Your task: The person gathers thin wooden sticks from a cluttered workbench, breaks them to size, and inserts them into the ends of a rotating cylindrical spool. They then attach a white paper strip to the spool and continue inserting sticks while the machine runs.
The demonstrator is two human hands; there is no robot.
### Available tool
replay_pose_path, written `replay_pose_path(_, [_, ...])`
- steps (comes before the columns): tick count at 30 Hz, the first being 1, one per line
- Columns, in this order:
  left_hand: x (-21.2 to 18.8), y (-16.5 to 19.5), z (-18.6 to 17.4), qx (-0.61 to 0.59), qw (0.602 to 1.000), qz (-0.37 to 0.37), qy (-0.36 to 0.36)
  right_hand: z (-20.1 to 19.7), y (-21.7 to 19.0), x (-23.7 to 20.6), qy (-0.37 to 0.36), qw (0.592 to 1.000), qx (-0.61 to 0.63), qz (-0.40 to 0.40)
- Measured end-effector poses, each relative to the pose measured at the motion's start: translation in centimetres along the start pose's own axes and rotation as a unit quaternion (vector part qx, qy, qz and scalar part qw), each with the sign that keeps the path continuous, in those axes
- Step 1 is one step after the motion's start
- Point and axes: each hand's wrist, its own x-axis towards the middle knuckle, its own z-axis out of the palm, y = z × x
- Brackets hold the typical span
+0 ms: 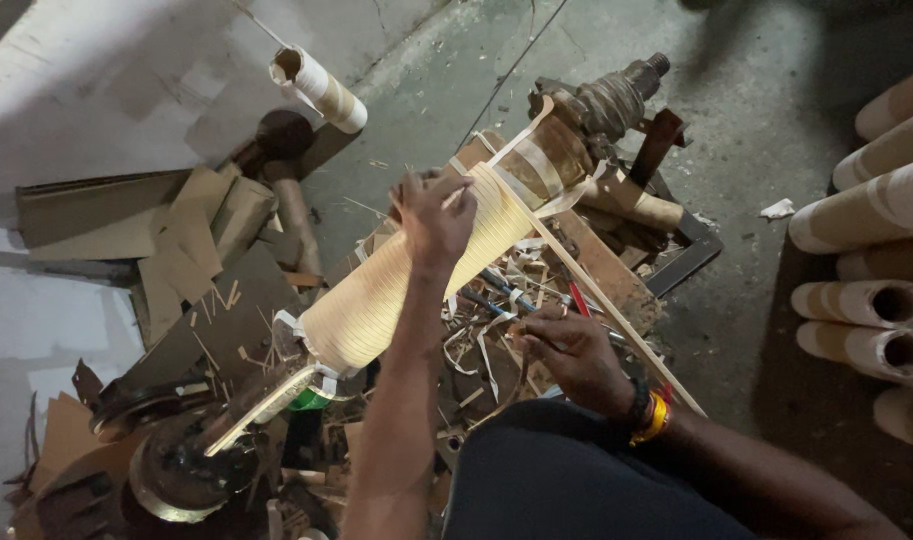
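Left hand (434, 218) rests on top of the long cardboard tube (416, 275), fingers curled over its upper side and pinching a thin strip end at the far edge; grasping, not flat. The tube lies slanted across the scene's middle, near-left end low, far-right end up, mounted on a rusty metal spindle (601, 105) at the far right end. Its surface is covered in close pale spiral windings.

Right hand (568, 352) sits lower, right of the tube's middle, fingers closed loosely around something among the scraps; what exactly it grips I cannot tell. Yellow and red bangles (653, 415) on that wrist. A long paper strip (616, 320) runs from the tube's far end diagonally down to the near right, passing just beside the right hand.

Under the tube: a scrap pile (486, 330) of cardboard offcuts and strip bits. Left: flat cardboard pieces (191, 235). Far left on the concrete floor (756, 130): 1 short loose tube (318, 88). Right edge: a stack of finished tubes (871, 270), open ends facing left. Near left: a dark metal wheel part (181, 475).
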Motion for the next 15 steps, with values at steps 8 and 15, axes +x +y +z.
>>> replay_pose_path(8, [-0.3, 0.4, 0.0, 0.075, 0.997, 0.004, -0.01, 0.3, 0.4, -0.4, 0.006, 1.0, -0.009, -0.011])
replay_pose_path(15, [0.7, 0.8, 0.9, 0.059, 0.989, -0.13, -0.03, 0.3, 0.9, -0.4, -0.007, 1.0, 0.014, -0.01])
